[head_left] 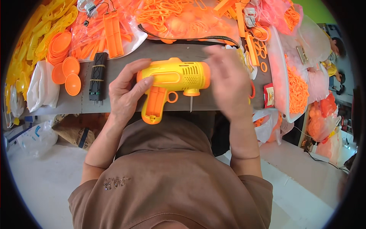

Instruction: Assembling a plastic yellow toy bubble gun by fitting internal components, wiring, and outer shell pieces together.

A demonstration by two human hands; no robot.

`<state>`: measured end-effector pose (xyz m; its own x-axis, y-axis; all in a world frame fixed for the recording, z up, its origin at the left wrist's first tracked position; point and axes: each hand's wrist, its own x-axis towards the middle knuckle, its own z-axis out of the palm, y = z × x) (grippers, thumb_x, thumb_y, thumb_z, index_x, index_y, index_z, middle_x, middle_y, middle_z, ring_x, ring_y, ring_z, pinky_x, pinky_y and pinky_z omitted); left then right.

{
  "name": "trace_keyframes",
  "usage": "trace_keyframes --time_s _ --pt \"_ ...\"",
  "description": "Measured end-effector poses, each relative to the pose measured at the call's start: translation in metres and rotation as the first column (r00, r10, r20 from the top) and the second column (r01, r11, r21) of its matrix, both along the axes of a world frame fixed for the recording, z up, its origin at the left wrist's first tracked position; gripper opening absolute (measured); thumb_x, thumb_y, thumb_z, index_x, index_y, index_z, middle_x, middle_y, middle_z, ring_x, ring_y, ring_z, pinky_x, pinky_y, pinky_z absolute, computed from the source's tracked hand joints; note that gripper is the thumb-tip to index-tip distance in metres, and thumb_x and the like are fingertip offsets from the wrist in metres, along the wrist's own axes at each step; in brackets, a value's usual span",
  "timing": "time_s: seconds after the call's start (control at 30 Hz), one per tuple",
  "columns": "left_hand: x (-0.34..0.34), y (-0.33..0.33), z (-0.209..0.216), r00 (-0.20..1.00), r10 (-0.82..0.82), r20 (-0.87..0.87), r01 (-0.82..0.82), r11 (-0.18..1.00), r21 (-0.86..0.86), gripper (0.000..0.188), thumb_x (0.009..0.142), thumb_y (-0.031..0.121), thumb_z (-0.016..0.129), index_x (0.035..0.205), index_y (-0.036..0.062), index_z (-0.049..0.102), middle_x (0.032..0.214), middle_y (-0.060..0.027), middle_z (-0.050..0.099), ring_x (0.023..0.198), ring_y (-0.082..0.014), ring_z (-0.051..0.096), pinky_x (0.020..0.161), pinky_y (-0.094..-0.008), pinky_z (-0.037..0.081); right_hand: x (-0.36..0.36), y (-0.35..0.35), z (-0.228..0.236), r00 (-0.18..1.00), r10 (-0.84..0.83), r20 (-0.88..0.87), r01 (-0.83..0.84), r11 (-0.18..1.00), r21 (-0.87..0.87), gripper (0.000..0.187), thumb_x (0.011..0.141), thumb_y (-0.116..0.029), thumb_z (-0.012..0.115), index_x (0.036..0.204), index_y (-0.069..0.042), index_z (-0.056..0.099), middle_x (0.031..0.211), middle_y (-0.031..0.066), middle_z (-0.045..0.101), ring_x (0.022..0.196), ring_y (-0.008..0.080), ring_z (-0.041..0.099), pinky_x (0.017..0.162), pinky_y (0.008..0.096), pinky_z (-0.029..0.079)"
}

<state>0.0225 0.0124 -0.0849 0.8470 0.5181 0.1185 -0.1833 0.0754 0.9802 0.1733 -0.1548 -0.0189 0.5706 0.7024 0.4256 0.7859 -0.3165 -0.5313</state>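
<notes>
A yellow toy gun (173,73) with orange parts lies sideways over the near edge of the table. Its rear end is gripped by my left hand (131,82), the thumb pressed on the yellow side and the fingers behind. An orange panel (156,100) shows in the handle, and an orange ring trigger (172,97) sticks out beside it. Under the barrel is a round yellow spout (191,92) with a thin pale tube below. My right hand (227,80) is beside the orange muzzle ring (206,75), its fingers smeared by motion; I cannot tell whether it touches.
Orange round caps (71,66) and a black battery-like block with rubber bands (98,76) lie at left. Bags of orange parts (183,23) line the back. A white tub (280,76) with small orange rings stands right, near a small red packet (269,95).
</notes>
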Motion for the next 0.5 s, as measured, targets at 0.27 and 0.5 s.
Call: trace_keyframes --time_s 0.27,0.5 --pt "0.0 0.002 0.005 0.998 0.003 -0.058 -0.006 0.998 -0.057 0.038 0.09 0.008 0.06 0.124 -0.0048 0.05 0.111 -0.0079 0.058 0.1 -0.0107 0.053 0.089 -0.024 0.043 0.101 -0.069 -0.03 0.922 -0.359 -0.146 0.333 0.926 -0.18 0.02 0.081 -0.011 0.064 0.099 -0.001 0.065 0.082 0.0039 0.057 0.07 0.0121 0.053 0.062 0.0257 0.045" --pt "-0.003 0.005 0.006 0.992 0.124 -0.025 -0.119 0.982 0.143 0.038 0.088 0.009 0.062 0.122 -0.0044 0.053 0.12 -0.0122 0.056 0.108 -0.0164 0.053 0.092 -0.0275 0.042 0.113 -0.054 -0.042 0.936 -0.301 -0.185 0.25 0.934 -0.255 0.02 0.075 -0.012 0.068 0.089 0.001 0.063 0.081 0.005 0.057 0.068 0.0115 0.052 0.066 0.027 0.044"
